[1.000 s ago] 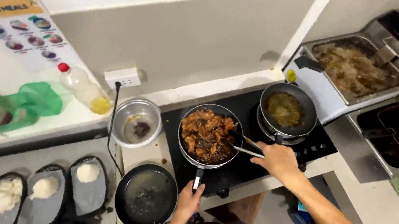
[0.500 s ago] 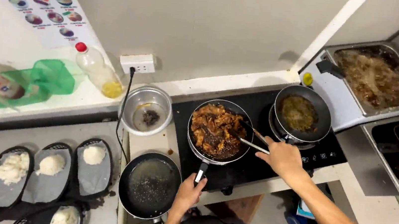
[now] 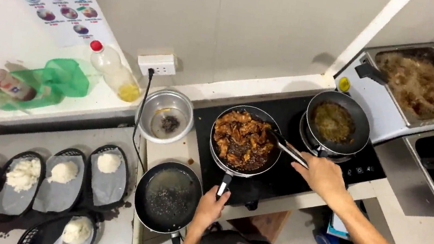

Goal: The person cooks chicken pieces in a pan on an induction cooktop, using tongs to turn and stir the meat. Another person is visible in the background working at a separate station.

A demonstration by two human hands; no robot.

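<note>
A: Gripping the black handle (image 3: pixel 224 185) of the frying pan (image 3: pixel 246 140), the left hand (image 3: pixel 211 209) is curled shut around its near end. The right hand (image 3: pixel 323 175) is closed on a pair of metal tongs (image 3: pixel 287 149), whose tips reach into the browned, saucy meat pieces (image 3: pixel 241 139).

B: How would you judge the work best done here?

A: I'd keep the left hand firm so the pan cannot swivel on the black cooktop (image 3: pixel 281 178), and turn the meat a piece at a time, working from the pan's right rim inward so sauce stays inside. Lifting rather than dragging seems wiser, since the pieces look sticky.

B: Which way does the pan lie?

A: Its long axis runs from the handle, at the near edge of the cooktop, slightly rightward and away to the bowl, so the handle points back toward the person. The tongs lie crosswise to that, slanting from the right hand up and left to the pan's right side.

B: And around the pan?

A: Just right of it, a second dark pan (image 3: pixel 338 122) holds a yellowish-green liquid. Left and nearer, a black frying pan (image 3: pixel 168 196) with a film of oil sits on the bench (image 3: pixel 167 153). Left and farther, a steel bowl (image 3: pixel 165 116) stands beside an oil bottle (image 3: pixel 112 72). Well to the left, dark baskets (image 3: pixel 107 176) lined with paper hold rice. Far right, a deep fryer (image 3: pixel 422 88).
</note>
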